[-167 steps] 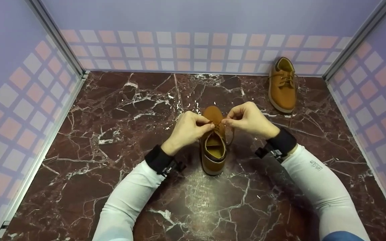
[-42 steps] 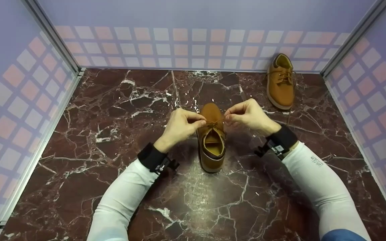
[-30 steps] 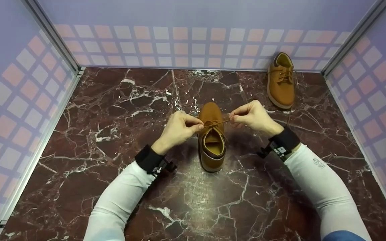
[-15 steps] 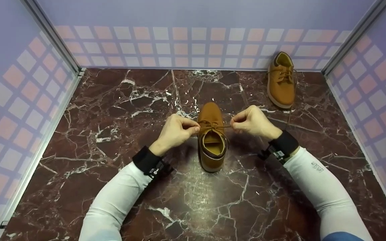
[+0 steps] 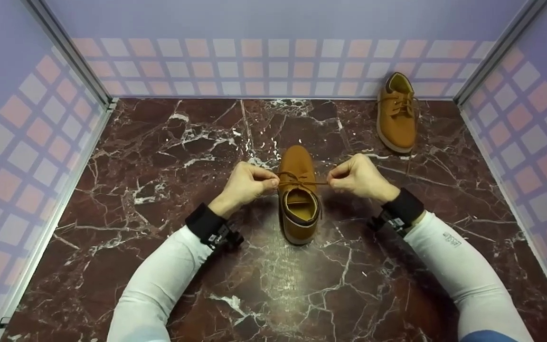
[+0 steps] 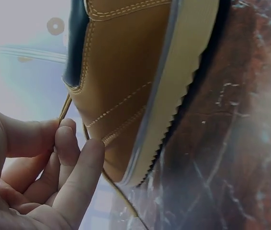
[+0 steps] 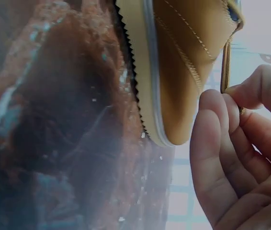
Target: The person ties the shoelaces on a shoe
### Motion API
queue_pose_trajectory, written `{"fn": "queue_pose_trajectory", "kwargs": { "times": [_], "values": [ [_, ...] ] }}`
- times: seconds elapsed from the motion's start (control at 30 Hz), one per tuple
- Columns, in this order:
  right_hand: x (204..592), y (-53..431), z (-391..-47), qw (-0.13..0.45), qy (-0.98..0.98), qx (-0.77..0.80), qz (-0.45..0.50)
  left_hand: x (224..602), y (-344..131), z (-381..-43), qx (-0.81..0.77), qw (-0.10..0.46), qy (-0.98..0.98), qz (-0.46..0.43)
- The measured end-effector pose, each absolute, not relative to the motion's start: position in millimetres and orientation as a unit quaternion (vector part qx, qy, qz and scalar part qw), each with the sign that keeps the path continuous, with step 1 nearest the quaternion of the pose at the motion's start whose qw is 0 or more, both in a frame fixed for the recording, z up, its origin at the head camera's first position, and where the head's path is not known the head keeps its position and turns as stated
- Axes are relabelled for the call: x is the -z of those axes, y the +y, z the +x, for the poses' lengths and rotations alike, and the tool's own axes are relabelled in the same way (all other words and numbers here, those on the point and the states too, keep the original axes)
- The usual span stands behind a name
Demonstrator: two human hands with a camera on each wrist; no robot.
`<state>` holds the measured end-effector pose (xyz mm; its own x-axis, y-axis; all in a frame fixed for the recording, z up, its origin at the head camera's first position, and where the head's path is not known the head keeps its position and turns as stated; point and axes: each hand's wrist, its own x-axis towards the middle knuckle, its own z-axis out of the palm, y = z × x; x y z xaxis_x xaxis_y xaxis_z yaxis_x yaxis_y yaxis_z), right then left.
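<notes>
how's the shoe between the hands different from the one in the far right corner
The near shoe stands mid-table with its toe pointing away; the far shoe sits by the back wall, toe pointing toward the person. The near shoe's lace is pinched and stretched sideways by the left hand and right hand; no hand touches the far shoe, whose laces lie across its top. Both are tan lace-ups with pale soles.

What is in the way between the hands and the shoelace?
Nothing visible. The left hand and the right hand each pinch an end of the shoelace, pulled out to either side of the near shoe. The other shoe sits apart, by the back wall.
</notes>
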<state>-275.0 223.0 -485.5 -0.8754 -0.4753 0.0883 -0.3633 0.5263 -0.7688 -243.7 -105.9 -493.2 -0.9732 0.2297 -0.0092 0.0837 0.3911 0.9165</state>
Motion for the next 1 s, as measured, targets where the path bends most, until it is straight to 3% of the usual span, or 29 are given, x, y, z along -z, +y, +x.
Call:
{"fn": "queue_pose_trajectory", "kwargs": {
  "times": [0.33, 0.5, 0.73, 0.83, 1.0],
  "values": [
    [490, 223, -273, 0.038, 0.877, 0.408, -0.251, 496, -104, -241, -0.571, 0.096, 0.813, 0.052],
    [503, 213, -259, 0.051, 0.851, 0.494, -0.172, 499, -92, -223, -0.666, 0.114, 0.736, -0.023],
    [504, 184, -208, 0.161, 0.675, 0.720, -0.005, 483, -70, -181, -0.777, 0.155, 0.603, -0.092],
    [498, 170, -188, 0.215, 0.621, 0.754, 0.009, 477, -61, -167, -0.777, 0.154, 0.605, -0.084],
    [488, 155, -172, 0.241, 0.615, 0.751, 0.006, 472, -48, -157, -0.772, 0.164, 0.610, -0.071]
  ]
}}
